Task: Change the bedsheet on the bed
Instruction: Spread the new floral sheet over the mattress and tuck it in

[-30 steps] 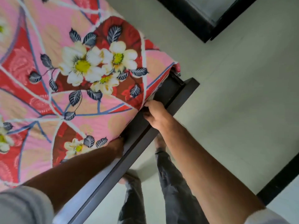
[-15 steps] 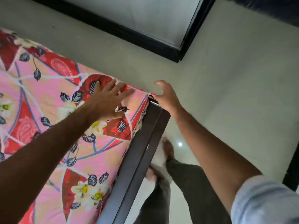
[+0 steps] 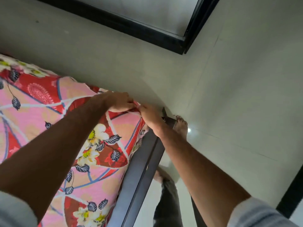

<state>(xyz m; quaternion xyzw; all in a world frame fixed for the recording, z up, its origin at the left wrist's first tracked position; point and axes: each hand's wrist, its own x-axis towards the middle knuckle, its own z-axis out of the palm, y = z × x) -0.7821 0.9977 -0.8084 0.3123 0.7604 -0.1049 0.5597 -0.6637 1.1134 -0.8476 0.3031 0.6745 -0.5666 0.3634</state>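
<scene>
The bedsheet [image 3: 41, 112] is soft printed cloth with a faint sheen. The dark bed frame [image 3: 139, 169] looks smooth and semi-matt. The pale floor [image 3: 237, 112] is glossy tile.

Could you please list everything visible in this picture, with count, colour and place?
Floral cotton bedsheet: one, pink and red, covering the mattress at left.
Dark metal bed frame: one, blackish, along the mattress edge.
Tiled floor: one, pale grey, right and top.
Black-framed panel: one, top.
Left hand: one, gripping the sheet's corner.
Right hand: one, pinching the same corner.
Bare feet: two, on the floor beside the frame.
</scene>
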